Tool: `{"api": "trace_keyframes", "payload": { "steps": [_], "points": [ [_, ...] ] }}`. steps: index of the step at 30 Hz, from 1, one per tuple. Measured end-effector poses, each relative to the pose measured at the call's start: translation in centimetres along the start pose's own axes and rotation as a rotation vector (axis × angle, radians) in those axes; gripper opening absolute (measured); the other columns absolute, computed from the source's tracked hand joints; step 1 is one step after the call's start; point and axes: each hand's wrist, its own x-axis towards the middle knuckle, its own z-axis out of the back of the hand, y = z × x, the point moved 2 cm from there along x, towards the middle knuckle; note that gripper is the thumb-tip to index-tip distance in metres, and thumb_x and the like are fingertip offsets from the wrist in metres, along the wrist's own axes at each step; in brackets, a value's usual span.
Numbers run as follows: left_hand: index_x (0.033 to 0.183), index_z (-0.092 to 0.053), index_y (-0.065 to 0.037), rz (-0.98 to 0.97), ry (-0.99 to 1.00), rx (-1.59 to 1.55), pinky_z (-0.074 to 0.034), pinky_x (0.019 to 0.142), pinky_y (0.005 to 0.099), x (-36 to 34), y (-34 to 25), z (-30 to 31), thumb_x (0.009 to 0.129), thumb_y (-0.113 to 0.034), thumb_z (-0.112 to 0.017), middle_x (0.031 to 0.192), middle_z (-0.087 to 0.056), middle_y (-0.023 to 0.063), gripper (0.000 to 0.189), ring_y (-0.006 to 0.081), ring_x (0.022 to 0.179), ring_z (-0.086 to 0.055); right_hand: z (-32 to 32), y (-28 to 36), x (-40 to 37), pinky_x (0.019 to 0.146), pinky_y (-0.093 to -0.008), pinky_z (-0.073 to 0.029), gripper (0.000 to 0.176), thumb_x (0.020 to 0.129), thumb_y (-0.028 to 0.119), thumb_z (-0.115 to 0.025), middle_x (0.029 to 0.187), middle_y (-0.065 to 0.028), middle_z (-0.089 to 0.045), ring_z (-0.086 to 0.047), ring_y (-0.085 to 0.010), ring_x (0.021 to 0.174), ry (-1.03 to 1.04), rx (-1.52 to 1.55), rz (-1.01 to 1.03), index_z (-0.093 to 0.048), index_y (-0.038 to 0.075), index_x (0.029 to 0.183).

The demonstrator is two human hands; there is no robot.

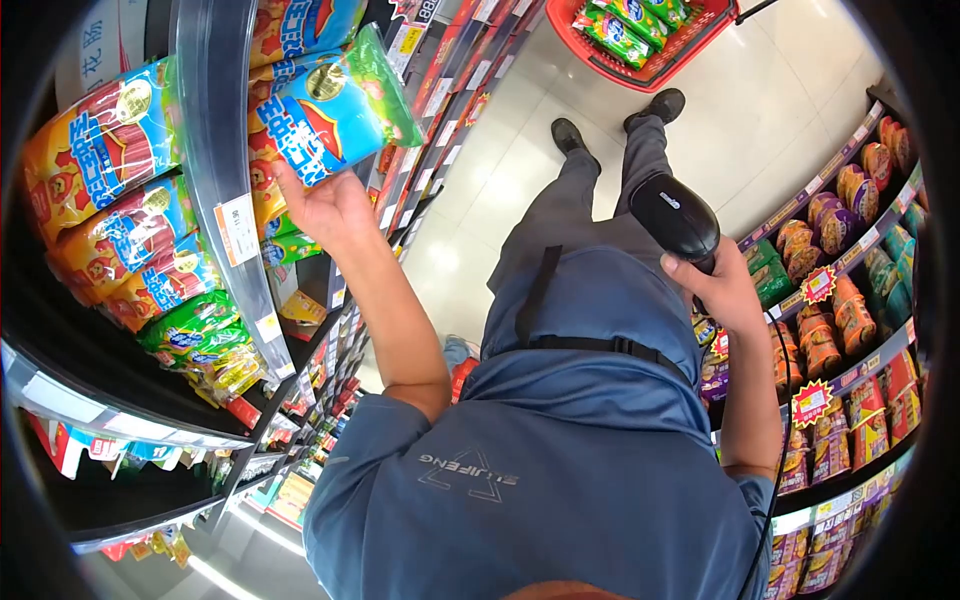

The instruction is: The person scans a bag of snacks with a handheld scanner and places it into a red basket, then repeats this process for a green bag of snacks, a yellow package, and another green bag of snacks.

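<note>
Head view: snack packet (330, 110) atop left grip (325, 205) (scanner (675, 215) in right grip (722, 288))

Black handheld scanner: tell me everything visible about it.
The scanner is black and looks like smooth hard plastic with a slight sheen. Its bulbous head carries a small pale marking on top, too small to read. The handle is hidden inside the right hand, whose fingers wrap around it below the head. A thin dark cable trails from under the hand along the forearm. The scanner is held in the air beside the blue shirt, touching only the hand.
</note>
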Motion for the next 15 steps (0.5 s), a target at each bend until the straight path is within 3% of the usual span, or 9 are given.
{"api": "trace_keyframes", "payload": {
  "steps": [2,6,10,12,15],
  "points": [
    [0.125,-0.052,0.002,-0.040,0.024,0.015,-0.035,0.109,0.0454,0.5,-0.1,-0.2,0.086,-0.018,-0.068,0.125,-0.060,0.0121,0.047,0.0250,0.118,-0.054,-0.4,-0.3,0.2,0.048,-0.0229,-0.041,0.025,0.081,0.017,-0.074,0.067,0.0015,-0.055,-0.051,-0.0064,0.053,0.018,-0.034,-0.034,-0.059,0.001,0.094],
    [0.122,-0.053,0.004,-0.016,0.028,0.016,-0.036,0.107,0.0438,0.7,0.3,0.8,0.087,-0.015,-0.066,0.122,-0.060,0.0137,0.042,0.0248,0.116,-0.055,-1.4,0.5,-0.2,0.053,-0.0216,-0.037,0.033,0.081,0.022,-0.076,0.070,0.0040,-0.054,-0.045,-0.0045,0.059,0.034,-0.062,-0.037,-0.061,-0.001,0.100],
    [0.130,-0.044,0.007,0.009,0.077,0.030,-0.035,0.107,0.0443,-0.5,0.7,1.5,0.088,-0.015,-0.065,0.129,-0.055,0.0149,0.053,0.0265,0.115,-0.055,-1.6,1.3,-0.4,0.060,-0.0233,-0.041,0.040,0.080,0.022,-0.076,0.075,0.0018,-0.057,-0.047,-0.0057,0.066,0.021,-0.105,-0.003,-0.060,-0.002,0.107],
    [0.135,-0.040,0.004,0.043,0.102,0.024,-0.037,0.106,0.0451,-1.5,0.7,1.5,0.087,-0.014,-0.066,0.132,-0.052,0.0140,0.057,0.0271,0.117,-0.054,-1.6,1.6,-0.5,0.066,-0.0245,-0.044,0.041,0.080,0.023,-0.076,0.080,-0.0009,-0.060,-0.049,-0.0070,0.072,0.052,-0.134,-0.138,-0.060,-0.002,0.109],
    [0.136,-0.040,-0.003,0.068,0.169,0.104,-0.040,0.104,0.0438,-1.8,1.0,1.8,0.086,-0.007,-0.066,0.131,-0.052,0.0126,0.057,0.0252,0.121,-0.050,-2.1,1.8,-0.1,0.071,-0.0262,-0.046,0.044,0.079,0.023,-0.076,0.084,-0.0029,-0.062,-0.053,-0.0089,0.076,0.039,-0.199,-0.033,-0.060,-0.002,0.111]
  ]
}}
